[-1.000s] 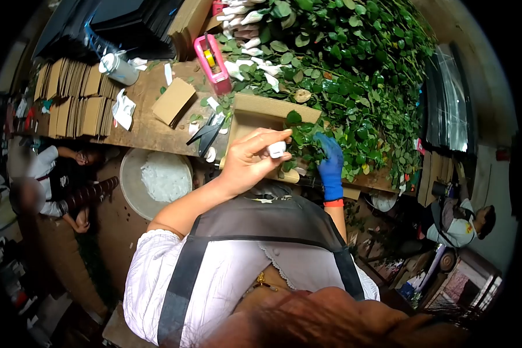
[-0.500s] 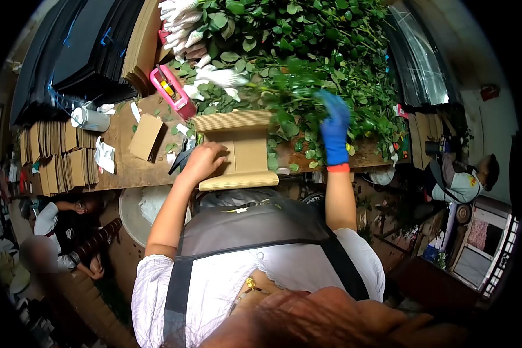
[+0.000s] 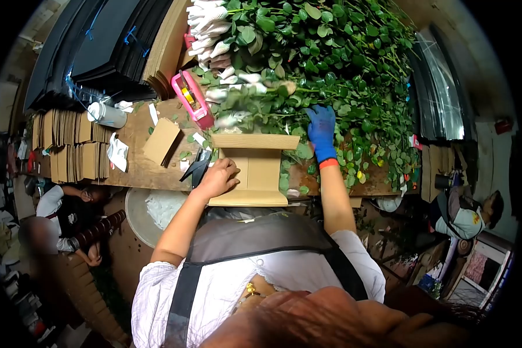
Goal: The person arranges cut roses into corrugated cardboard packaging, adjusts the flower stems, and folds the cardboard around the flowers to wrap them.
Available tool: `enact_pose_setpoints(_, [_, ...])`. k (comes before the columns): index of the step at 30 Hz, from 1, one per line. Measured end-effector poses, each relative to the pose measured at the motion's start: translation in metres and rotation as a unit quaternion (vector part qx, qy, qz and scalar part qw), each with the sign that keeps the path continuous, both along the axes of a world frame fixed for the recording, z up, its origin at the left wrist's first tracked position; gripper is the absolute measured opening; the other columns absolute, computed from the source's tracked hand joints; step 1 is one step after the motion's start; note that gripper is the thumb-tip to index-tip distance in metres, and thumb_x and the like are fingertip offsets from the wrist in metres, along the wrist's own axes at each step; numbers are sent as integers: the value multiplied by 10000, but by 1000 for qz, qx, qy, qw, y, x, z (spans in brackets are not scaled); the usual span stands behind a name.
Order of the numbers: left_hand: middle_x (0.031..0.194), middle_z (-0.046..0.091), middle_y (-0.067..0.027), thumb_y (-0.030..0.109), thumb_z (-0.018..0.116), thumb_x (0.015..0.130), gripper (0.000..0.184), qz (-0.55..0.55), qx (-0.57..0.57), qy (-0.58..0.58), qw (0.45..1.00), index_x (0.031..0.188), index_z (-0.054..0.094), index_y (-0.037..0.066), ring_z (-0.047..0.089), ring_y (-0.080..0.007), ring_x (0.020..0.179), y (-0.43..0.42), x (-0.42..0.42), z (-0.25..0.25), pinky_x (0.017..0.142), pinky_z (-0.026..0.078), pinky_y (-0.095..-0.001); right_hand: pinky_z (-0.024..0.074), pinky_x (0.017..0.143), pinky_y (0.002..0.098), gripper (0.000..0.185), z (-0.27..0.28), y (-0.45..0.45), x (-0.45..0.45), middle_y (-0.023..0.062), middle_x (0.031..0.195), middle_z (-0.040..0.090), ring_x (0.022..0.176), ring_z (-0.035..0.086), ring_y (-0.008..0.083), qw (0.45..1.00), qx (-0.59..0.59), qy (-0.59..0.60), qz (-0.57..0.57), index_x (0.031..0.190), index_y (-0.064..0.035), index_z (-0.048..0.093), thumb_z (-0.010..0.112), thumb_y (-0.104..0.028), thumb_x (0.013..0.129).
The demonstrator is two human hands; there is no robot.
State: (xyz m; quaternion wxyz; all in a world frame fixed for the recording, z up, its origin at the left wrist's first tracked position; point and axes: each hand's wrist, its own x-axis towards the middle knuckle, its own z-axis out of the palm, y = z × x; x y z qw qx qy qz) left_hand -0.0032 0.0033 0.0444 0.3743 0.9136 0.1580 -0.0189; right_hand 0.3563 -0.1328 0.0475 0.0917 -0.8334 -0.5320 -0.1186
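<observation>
An unfolded brown cardboard box (image 3: 260,174) lies at the table's front edge, with ribbed flaps at its back and front. My bare left hand (image 3: 217,178) grips its left side, with fingers curled over the inside. Behind and right of the box, my right hand (image 3: 322,129), in a blue glove with an orange cuff, is closed on a leafy stem among the greenery. Blurred leaves and a white-wrapped flower head (image 3: 232,120) extend to its left. Black scissors (image 3: 198,168) lie beside my left hand, partly covered by it.
Leafy stems (image 3: 354,58) cover the back right, near white-wrapped heads (image 3: 209,29). A pink tape dispenser (image 3: 192,100), cardboard pieces (image 3: 162,141), a white bottle (image 3: 107,115) and black sheets (image 3: 113,46) are left. A tub (image 3: 134,217) stands below. People sit at left (image 3: 69,214) and right (image 3: 461,214).
My left hand went from holding a small white object up front to the box's left side. My right hand first rose, then shifted left and slightly down. The flower head by the box is now blurred.
</observation>
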Motion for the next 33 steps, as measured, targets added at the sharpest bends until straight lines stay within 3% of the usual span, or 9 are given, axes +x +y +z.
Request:
enact_pose_setpoints(2, [1089, 599, -94, 206, 755, 811, 322, 3, 1, -4, 1000, 1090, 705, 52, 561, -317, 1031, 0, 0, 1, 922, 473, -397, 378, 1077, 490, 435, 6, -8, -15, 139, 1234, 617, 1127, 558, 333, 996, 88, 15, -9, 1120, -183, 705, 643, -10, 726])
enact_pose_setpoints(6, [1119, 597, -92, 207, 756, 811, 315, 14, -10, -2, 1000, 1085, 707, 59, 557, -312, 1058, -2, 2, 6, 917, 476, -399, 367, 1074, 490, 414, -30, -27, -46, 160, 1347, 556, 1249, 495, 351, 990, -127, 61, -10, 1211, -202, 681, 615, -105, 814])
enact_pose_setpoints(12, [1107, 598, -101, 189, 762, 789, 326, 10, -3, -16, 1000, 1078, 705, 49, 558, -319, 1063, -2, 2, 9, 907, 488, -404, 519, 886, 427, 340, 47, -37, -31, 129, 1151, 675, 1023, 641, 346, 962, 5, 257, -90, 1237, -177, 651, 606, -268, 912])
enact_pose_setpoints(13, [1110, 597, -101, 190, 761, 790, 326, 8, -4, -14, 1000, 1078, 705, 48, 558, -318, 1064, -2, 3, 10, 908, 486, -404, 550, 800, 421, 341, 52, -32, -20, 112, 1057, 705, 927, 672, 338, 974, 68, 198, -92, 1241, -159, 642, 609, -274, 922])
enact_pose_setpoints(16, [1118, 596, -102, 189, 758, 794, 326, 7, -9, -3, 1000, 1080, 703, 42, 561, -318, 1056, -2, 3, 10, 911, 483, -401, 462, 998, 469, 329, 36, -17, 10, 89, 1318, 611, 1160, 590, 342, 986, 11, 58, -156, 1192, -200, 673, 671, -261, 869])
enact_pose_setpoints(22, [1119, 596, -106, 187, 757, 793, 320, 1, -7, -13, 1000, 1073, 704, 42, 563, -324, 1049, -1, 2, 6, 904, 485, -403, 185, 1166, 626, 398, 45, 12, 23, 44, 1390, 561, 1353, 431, 265, 952, -243, -36, -181, 1174, -273, 668, 738, -279, 782])
enact_pose_setpoints(26, [1108, 601, -111, 186, 757, 790, 315, 0, 5, -21, 1000, 1065, 704, 41, 562, -329, 1054, -2, 3, 7, 904, 487, -405, 182, 1159, 626, 407, 100, -5, 15, 61, 1342, 594, 1311, 463, 304, 985, 65, -100, -121, 1132, -264, 695, 743, -211, 731])
enact_pose_setpoints(30, [1127, 603, -117, 209, 749, 810, 326, -5, 4, -13, 1000, 1095, 692, 62, 557, -344, 1083, 2, 1, 3, 936, 471, -409, 377, 1103, 467, 446, 130, -22, 22, 64, 1319, 609, 1202, 554, 299, 989, 146, -7, -2, 1184, -205, 684, 682, -61, 762])
enact_pose_setpoints(33, [1131, 607, -124, 215, 747, 812, 328, 5, 3, -10, 1000, 1094, 686, 58, 560, -348, 1093, 0, 0, 1, 938, 473, -418, 528, 891, 414, 532, 202, -37, -21, 44, 1230, 673, 1001, 647, 286, 978, 161, -100, 82, 1272, -214, 653, 623, 9, 791])
